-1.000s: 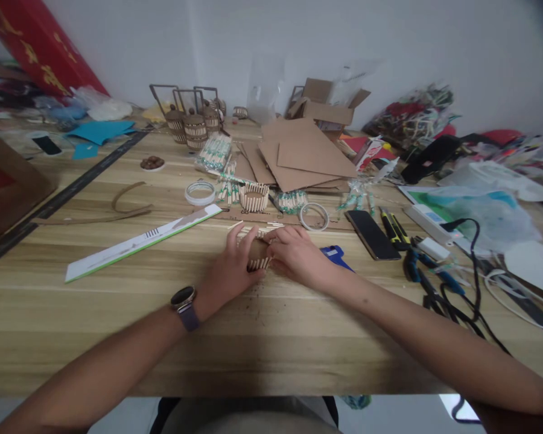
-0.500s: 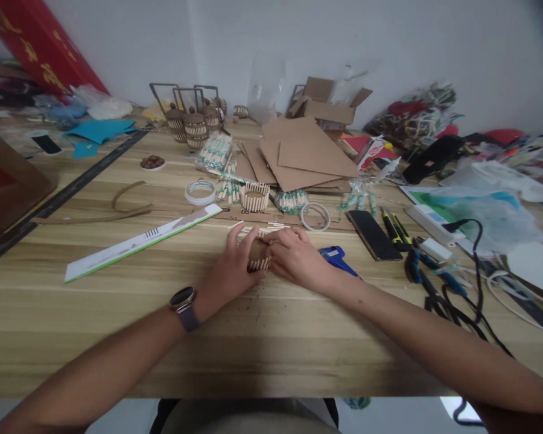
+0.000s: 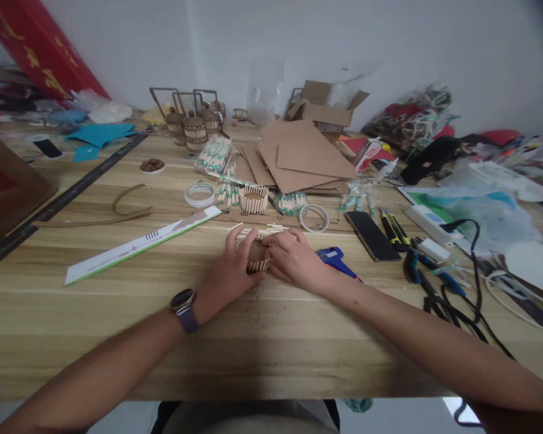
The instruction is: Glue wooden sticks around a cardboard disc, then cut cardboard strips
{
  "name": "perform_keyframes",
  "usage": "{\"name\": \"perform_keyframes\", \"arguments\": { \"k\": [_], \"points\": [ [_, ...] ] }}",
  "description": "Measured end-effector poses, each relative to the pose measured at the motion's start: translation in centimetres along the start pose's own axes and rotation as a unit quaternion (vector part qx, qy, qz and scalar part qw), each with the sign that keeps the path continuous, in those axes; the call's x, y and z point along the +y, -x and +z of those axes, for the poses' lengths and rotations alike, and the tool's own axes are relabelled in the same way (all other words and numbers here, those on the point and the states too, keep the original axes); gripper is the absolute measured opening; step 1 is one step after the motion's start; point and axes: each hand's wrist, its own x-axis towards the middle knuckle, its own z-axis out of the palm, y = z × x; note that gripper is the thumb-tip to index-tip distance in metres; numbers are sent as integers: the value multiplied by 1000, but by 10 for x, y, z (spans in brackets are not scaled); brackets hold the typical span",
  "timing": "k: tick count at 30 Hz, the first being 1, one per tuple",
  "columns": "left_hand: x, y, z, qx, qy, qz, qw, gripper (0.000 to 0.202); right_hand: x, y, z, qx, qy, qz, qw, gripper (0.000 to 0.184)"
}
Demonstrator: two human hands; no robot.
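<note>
Between my hands on the wooden table is a small round matchstick basket (image 3: pixel 258 264), with pale sticks standing around a brown cardboard base. My left hand (image 3: pixel 235 259) curls around its left side, fingers over the far rim and thumb at the near side. My right hand (image 3: pixel 294 256) pinches at the right rim; whatever sits between its fingertips is hidden. Just beyond stands a second matchstick ring (image 3: pixel 254 199). A few loose sticks (image 3: pixel 277 226) lie on the table behind the hands. Dark crumbs are scattered in front of the basket.
To the right lie a blue glue gun (image 3: pixel 336 259), a black phone (image 3: pixel 373 235), yellow-black cutters (image 3: pixel 394 229) and tangled cables. A white ruler strip (image 3: pixel 140 246) lies left. Behind are tape rolls (image 3: pixel 200 194), cardboard sheets (image 3: pixel 317 163), bundled sticks (image 3: pixel 215 154) and finished lidded baskets (image 3: pixel 194 131).
Both hands stay around the basket with almost the same grip. The right-hand fingers shift very slightly at the rim, and the whole view moves a little.
</note>
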Motion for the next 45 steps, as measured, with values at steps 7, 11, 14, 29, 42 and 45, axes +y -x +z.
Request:
{"name": "perform_keyframes", "arguments": {
  "k": [7,11,14,29,42,45],
  "points": [
    [0,0,-1,-9,1,2,1000,94,-3,2,4,20,-17,11,1000,8],
    [0,0,0,-1,8,12,1000,91,-4,5,1,15,-44,22,999,10],
    [0,1,0,0,4,7,1000,91,-4,9,-7,6,-53,31,998,25],
    [-6,1,4,16,2,23,1000,98,-3,3,7,41,110,-18,993,15],
    [-7,2,5,21,2,30,999,96,-26,40,-19,88,104,51,989,21],
    [-8,2,5,22,-5,22,999,97,-22,77,-30,100,146,186,967,23]
  ]
}}
